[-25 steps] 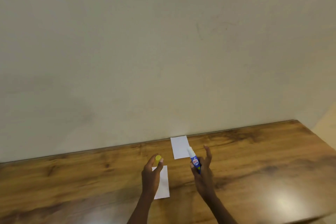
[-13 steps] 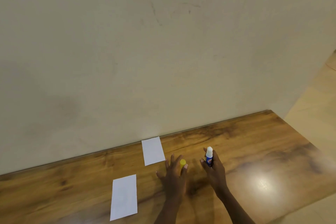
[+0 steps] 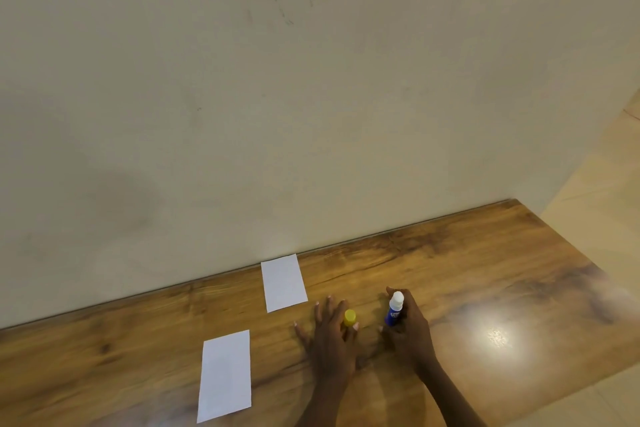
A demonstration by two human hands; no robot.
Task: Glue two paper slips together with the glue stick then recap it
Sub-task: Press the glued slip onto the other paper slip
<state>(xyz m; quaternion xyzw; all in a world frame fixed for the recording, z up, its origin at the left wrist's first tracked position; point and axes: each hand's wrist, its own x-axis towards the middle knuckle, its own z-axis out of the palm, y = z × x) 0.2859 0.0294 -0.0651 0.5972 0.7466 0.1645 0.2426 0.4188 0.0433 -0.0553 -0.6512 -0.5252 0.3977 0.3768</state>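
**Cap off, gluing not yet begun**

Nearest the camera, one white paper slip (image 3: 225, 374) lies flat on the wooden table (image 3: 485, 288), to the left of both arms. No hand touches it, and no glue shows on it, though a thin smear would be hard to see.

Just beyond it and to the right, the left hand (image 3: 332, 340) is low over the table with its fingers spread and fairly straight. The yellow cap (image 3: 349, 317) sits between thumb and forefinger. I cannot tell whether the hand pinches the cap or only touches it while it stands on the wood.

Close beside it, the right hand (image 3: 410, 329) curls round the blue glue stick (image 3: 394, 310) and holds it roughly upright. The white tip is bare and points up, away from any paper.

Farther back, the second paper slip (image 3: 284, 282) lies near the foot of the plain wall (image 3: 311, 114). It is well apart from the first slip and just left of the left hand's fingertips.

As I judge it, only the opening step is done: the stick is uncapped and ready. Still to come are spreading glue on one slip, laying the other over it and pressing them together. The yellow cap then goes back on the stick.
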